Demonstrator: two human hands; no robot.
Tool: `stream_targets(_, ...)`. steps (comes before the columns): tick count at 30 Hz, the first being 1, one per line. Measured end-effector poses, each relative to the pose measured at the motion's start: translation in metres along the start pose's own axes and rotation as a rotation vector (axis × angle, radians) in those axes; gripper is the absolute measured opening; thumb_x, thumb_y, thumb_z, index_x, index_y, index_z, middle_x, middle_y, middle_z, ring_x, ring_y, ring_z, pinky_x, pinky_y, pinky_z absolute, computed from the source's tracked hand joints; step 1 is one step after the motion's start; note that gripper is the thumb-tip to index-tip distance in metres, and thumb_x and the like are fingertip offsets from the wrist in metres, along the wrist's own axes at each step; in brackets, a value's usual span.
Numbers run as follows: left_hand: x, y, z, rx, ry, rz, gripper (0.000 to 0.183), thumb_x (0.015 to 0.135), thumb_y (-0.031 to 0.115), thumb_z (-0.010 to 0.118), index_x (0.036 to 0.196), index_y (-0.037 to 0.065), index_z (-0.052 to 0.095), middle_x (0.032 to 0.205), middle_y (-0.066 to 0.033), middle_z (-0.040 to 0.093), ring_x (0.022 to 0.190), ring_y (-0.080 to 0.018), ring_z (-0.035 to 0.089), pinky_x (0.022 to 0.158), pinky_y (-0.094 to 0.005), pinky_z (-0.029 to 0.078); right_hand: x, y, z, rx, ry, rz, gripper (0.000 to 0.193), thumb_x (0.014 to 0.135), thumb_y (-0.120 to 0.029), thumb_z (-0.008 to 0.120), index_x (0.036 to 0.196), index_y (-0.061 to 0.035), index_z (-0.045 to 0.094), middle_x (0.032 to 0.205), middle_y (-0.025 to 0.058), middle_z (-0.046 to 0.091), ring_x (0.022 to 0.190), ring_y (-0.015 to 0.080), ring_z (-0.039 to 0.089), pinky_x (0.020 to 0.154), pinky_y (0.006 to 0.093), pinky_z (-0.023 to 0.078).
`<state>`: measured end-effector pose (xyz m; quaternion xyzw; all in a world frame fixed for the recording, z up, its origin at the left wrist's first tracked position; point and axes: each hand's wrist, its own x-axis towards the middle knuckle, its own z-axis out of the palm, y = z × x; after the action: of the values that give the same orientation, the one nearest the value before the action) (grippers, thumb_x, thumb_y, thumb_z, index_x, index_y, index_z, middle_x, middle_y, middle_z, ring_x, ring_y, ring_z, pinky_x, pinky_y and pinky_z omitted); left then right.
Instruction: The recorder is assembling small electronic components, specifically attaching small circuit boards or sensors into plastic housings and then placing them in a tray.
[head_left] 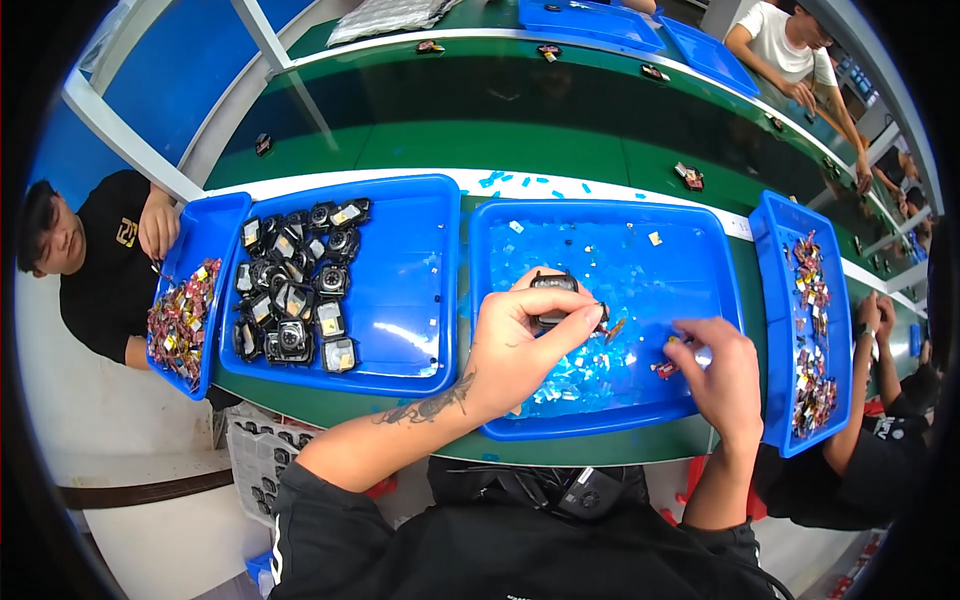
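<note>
A black watch case [553, 284] is pinched between the thumb and fingers of my left hand [530, 330], above a blue tray [690, 235]. A small reddish part with a yellowish strip [614, 328] sticks out at its right side by my thumb. My right hand [722, 375] is over the tray's right side, thumb and index finger close together. What they hold, if anything, is too small to make out. A small red and white part [663, 370] shows just below those fingertips. Many bits of blue film [565, 390] lie scattered over the tray floor.
Left stands a blue tray [405, 300] with several black watch cases [290, 340]. Narrow blue bins with small reddish parts flank the trays [185, 335] [815, 400]. Beyond runs a green conveyor belt [480, 140] carrying scattered parts. A person [110, 260] is at the left; others work at the right.
</note>
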<state>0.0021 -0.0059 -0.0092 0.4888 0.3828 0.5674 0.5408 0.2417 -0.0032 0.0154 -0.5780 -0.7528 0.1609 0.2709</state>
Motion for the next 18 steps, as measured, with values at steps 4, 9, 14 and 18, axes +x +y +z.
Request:
stream_targets(4,-0.003,0.006,0.003,-0.058,-0.081,-0.124,0.014,0.089,0.007,0.067,0.094,-0.005,0.071,0.089,-0.0076,0.065,0.081,-0.0099,0.06,0.07,-0.0226,0.048,0.013,-0.032,0.005,0.077,0.166,-0.187,0.027,0.076,0.003,0.071,0.104,-0.0016,0.07,0.098,0.013,0.064,0.086,0.025,0.063,0.074,0.0337,0.051)
stream_targets(9,-0.003,0.004,-0.001,-0.189,-0.17,-0.252,0.016,0.091,0.01,0.066,0.098,-0.003,0.071,0.085,-0.0039,0.065,0.07,-0.0062,0.055,0.06,-0.0212,0.043,0.019,-0.041,0.027,0.654,-0.141,-0.215,0.027,0.078,0.005,0.07,0.104,-0.0016,0.071,0.102,0.0119,0.064,0.093,0.0217,0.064,0.08,0.0307,0.052)
stream_targets(14,0.0,0.001,-0.001,-0.205,-0.276,-0.334,0.018,0.092,0.011,0.065,0.104,-0.003,0.07,0.084,-0.0033,0.065,0.07,-0.0053,0.055,0.059,-0.0205,0.042,0.012,-0.038,0.037,0.948,-0.143,-0.098,0.022,0.078,0.008,0.07,0.099,0.0018,0.069,0.102,0.0119,0.063,0.094,0.0179,0.064,0.081,0.0272,0.053)
stream_targets(18,0.0,0.001,0.001,-0.114,-0.255,-0.274,0.033,0.096,0.008,0.057,0.127,-0.002,0.055,0.104,-0.0082,0.064,0.081,-0.0082,0.057,0.072,-0.0234,0.048,0.009,-0.041,0.042,0.91,-0.047,-0.051,0.018,0.079,0.008,0.069,0.096,0.0025,0.067,0.106,0.0133,0.063,0.096,0.0178,0.063,0.08,0.027,0.053)
